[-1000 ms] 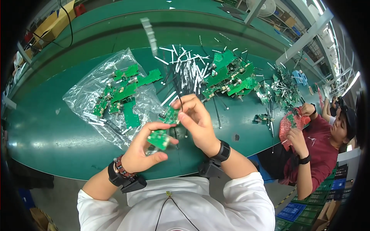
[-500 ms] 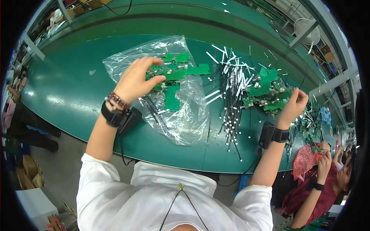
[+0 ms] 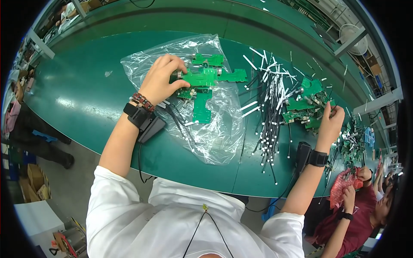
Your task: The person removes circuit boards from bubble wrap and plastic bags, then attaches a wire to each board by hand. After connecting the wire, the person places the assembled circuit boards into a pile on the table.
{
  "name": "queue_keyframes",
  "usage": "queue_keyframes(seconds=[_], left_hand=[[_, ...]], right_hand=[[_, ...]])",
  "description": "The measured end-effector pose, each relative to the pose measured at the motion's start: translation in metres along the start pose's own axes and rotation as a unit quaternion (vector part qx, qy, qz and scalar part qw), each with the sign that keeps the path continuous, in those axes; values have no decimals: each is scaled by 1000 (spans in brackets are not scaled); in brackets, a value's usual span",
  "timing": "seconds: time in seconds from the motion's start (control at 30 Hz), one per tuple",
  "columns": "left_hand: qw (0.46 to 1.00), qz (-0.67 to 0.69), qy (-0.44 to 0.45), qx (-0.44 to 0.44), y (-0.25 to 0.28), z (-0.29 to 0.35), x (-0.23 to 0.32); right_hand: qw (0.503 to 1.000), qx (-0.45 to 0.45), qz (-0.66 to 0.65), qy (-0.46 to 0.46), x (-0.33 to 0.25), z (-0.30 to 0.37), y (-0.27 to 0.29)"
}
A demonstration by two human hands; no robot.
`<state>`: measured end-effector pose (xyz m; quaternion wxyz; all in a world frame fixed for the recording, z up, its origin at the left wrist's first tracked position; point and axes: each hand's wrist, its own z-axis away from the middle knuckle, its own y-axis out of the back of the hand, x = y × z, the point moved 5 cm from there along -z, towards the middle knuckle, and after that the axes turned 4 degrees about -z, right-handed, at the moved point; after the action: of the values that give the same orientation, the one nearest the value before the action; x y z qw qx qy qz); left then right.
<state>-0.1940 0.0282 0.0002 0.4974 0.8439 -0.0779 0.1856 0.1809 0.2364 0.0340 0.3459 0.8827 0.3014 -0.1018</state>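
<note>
My left hand (image 3: 162, 79) curls round the left end of a green circuit board (image 3: 201, 78), thumb at its near corner and fingertips at its far one. That board lies over several other green boards, one a narrow board (image 3: 202, 107) on the near side, on a clear plastic bag (image 3: 221, 144). Over at the right, my right hand (image 3: 332, 122) has thumb and fingers drawn together at the right edge of a pile of circuit boards (image 3: 299, 104). What sits between those fingertips is hidden.
Black cables with white tags (image 3: 271, 112) lie bundled between the two groups of boards on the green table (image 3: 81, 81). A few loose cables (image 3: 174, 118) rest by my left wrist. At the right, a co-worker handles a red bubble bag (image 3: 342, 185) beside more boards (image 3: 350, 148).
The board in my left hand has turned flatter, its green face now showing more. My right hand stays by the pile, fingers slightly shifted. The co-worker's hands have moved on the red bag.
</note>
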Motion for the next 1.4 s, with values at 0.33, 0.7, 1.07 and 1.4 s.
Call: queue_keyframes(seconds=[0.33, 0.7, 1.07, 1.4], left_hand=[[976, 208, 52, 28, 5, 5, -4], [890, 424, 120, -119, -6, 23, 56], [827, 477, 122, -272, -34, 41, 78], [788, 532, 184, -250, -35, 47, 88]], right_hand=[[970, -87, 225, -38, -4, 0, 13], [970, -113, 213, -25, -12, 1, 19], [991, -28, -29, 128, -84, 31, 7], [897, -277, -141, 313, -132, 84, -40]])
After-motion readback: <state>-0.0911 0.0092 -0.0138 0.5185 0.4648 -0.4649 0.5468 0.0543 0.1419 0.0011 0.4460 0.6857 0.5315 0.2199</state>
